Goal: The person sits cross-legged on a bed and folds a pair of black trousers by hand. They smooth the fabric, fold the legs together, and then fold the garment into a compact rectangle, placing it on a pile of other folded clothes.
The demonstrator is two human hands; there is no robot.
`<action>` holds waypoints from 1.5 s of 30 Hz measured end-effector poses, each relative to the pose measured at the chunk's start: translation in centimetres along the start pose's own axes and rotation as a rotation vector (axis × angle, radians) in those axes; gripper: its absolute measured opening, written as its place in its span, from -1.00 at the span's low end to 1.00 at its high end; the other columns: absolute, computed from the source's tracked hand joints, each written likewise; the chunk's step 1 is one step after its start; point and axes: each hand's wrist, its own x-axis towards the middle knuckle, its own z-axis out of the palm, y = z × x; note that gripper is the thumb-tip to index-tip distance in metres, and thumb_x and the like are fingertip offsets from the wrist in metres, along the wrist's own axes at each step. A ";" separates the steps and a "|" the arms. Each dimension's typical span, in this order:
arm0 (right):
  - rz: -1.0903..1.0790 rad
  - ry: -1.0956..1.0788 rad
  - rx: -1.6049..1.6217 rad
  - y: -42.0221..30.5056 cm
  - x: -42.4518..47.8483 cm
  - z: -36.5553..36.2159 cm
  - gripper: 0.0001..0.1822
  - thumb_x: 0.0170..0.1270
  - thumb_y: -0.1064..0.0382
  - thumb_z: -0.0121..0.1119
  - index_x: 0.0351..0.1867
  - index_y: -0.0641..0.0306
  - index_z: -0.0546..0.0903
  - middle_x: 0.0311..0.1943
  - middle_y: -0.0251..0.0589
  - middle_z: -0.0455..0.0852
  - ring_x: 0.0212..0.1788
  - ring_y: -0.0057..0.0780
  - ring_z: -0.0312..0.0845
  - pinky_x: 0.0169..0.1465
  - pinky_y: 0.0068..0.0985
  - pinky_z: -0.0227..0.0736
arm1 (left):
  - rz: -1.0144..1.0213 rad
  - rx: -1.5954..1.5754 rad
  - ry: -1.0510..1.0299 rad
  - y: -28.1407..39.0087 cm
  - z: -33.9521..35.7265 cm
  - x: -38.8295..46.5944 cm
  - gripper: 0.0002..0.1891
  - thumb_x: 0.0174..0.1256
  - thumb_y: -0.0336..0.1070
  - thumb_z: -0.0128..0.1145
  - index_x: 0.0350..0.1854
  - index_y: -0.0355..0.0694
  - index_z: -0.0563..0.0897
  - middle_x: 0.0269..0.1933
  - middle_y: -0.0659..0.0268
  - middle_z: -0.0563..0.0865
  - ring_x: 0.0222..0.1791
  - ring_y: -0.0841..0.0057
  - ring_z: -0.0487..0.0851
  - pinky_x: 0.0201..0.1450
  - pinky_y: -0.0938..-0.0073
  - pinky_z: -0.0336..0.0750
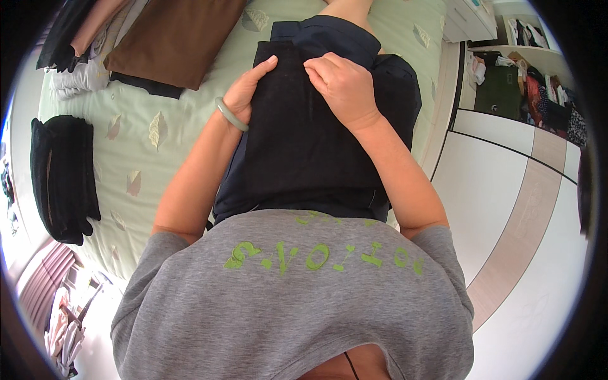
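A black garment (294, 133) of dark cloth lies over my lap, on top of navy shorts (327, 35). My left hand (247, 88), below a pale green bangle on the wrist, grips the garment's left edge with the thumb along the top and the fingers hidden beneath. My right hand (344, 85) is over the garment's upper right part, its thumb and fingertips drawn together. Whether any fabric is pinched between them cannot be made out.
I am seated on a bed with a green leaf-patterned sheet (142, 142). Folded black clothing (64, 178) lies at the left. Beyond it are a brown folded garment (175, 38) and stacked clothes. On the right stand a white wardrobe panel (489, 185) and an open compartment holding clothes (536, 95).
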 end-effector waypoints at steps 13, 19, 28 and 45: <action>0.233 -0.028 0.425 -2.3 0.9 -1.6 -0.94 0.11 0.33 0.27 -0.38 0.19 0.63 -0.47 -0.25 0.66 -0.45 -0.39 0.62 -0.35 -0.55 0.49 | 0.037 0.016 -0.024 0.0 0.0 -0.5 -0.63 0.40 -0.09 0.09 -0.01 -0.34 0.59 -0.10 0.16 0.72 -0.19 0.42 0.73 -0.08 0.43 0.64; -0.142 -0.113 0.007 -2.8 1.4 -0.9 -0.92 0.06 0.35 0.25 -0.40 0.17 0.59 -0.47 -0.35 0.56 -0.41 -0.43 0.57 -0.40 -0.55 0.49 | 0.108 0.112 0.068 0.2 0.9 -1.3 -0.66 0.39 -0.08 0.10 -0.11 -0.32 0.59 -0.20 0.19 0.73 -0.28 0.45 0.72 -0.19 0.43 0.66; -0.001 0.012 0.108 -1.6 0.8 -0.5 -0.98 0.13 0.32 0.18 -0.41 0.12 0.57 -0.41 -0.33 0.59 -0.37 -0.34 0.61 -0.39 -0.47 0.50 | 0.097 0.081 0.080 -0.1 0.3 -0.8 -0.62 0.40 -0.07 0.09 -0.02 -0.34 0.59 -0.12 0.18 0.72 -0.21 0.42 0.72 -0.10 0.40 0.64; 0.017 0.050 0.032 -0.4 -0.3 0.0 -0.90 0.06 0.37 0.31 -0.35 0.18 0.67 -0.47 -0.37 0.60 -0.42 -0.43 0.59 -0.38 -0.54 0.49 | 0.055 -0.066 -0.056 -0.5 0.3 -1.3 -0.60 0.45 -0.05 0.01 0.04 -0.33 0.57 -0.05 0.15 0.71 -0.11 0.38 0.71 0.02 0.38 0.61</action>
